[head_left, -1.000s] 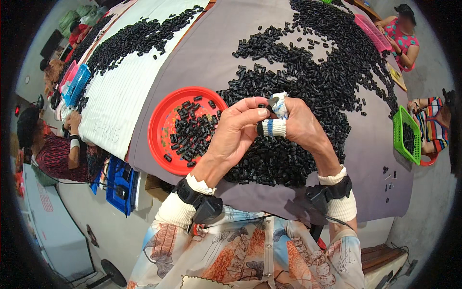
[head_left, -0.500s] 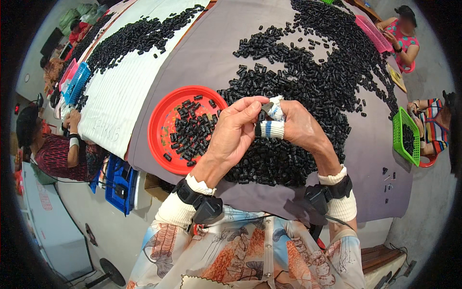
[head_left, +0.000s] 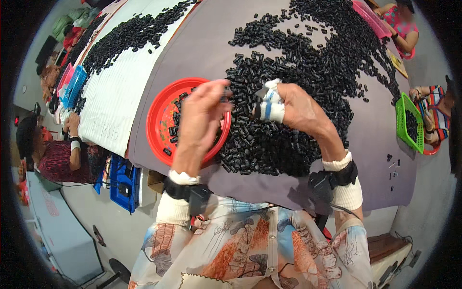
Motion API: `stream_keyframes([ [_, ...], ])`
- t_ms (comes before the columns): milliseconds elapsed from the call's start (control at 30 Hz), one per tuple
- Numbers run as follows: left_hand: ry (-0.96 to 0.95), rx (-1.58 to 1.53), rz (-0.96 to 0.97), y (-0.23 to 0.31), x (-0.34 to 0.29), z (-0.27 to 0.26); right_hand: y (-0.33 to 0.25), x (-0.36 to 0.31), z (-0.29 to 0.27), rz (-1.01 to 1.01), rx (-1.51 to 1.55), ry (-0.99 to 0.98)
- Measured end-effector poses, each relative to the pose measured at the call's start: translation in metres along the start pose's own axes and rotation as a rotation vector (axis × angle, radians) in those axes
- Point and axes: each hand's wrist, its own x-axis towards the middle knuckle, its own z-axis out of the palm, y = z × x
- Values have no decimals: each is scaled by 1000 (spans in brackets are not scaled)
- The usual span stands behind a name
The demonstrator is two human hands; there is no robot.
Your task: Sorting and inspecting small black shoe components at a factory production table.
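Note:
My left hand (head_left: 199,115) hangs over the right part of a round red tray (head_left: 150,118). Its fingers are smeared by motion, so whether they hold anything does not show. Small black cylindrical parts (head_left: 167,151) lie in the tray, partly hidden by that hand. My right hand (head_left: 305,108), with white-and-blue wraps (head_left: 273,111) on its fingers, is closed above the big pile of black parts (head_left: 284,151). A small grey flat piece (head_left: 261,92), like a blade, sticks out from its fingers. The hands are apart.
The pile spreads far back over the grey cloth (head_left: 192,43). A green basket (head_left: 403,127) stands at the right edge, beside a person in stripes. Another person sits at the left by a white-covered table (head_left: 108,113). A pink basket (head_left: 370,19) is at the far right.
My hands have parted: the left has moved left, over the red tray, and the right has shifted slightly left. The view has shifted a little.

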Motion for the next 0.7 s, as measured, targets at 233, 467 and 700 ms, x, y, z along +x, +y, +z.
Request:
stream_keyframes([
  [233, 330, 527, 184, 3, -3, -73, 33, -16, -18, 191, 181, 138],
  [467, -322, 1034, 43, -61, 2, 11, 42, -26, -21, 280, 226, 204],
  [700, -384, 1550, 221, -96, 14, 32, 50, -32, -20, 265, 263, 177],
])
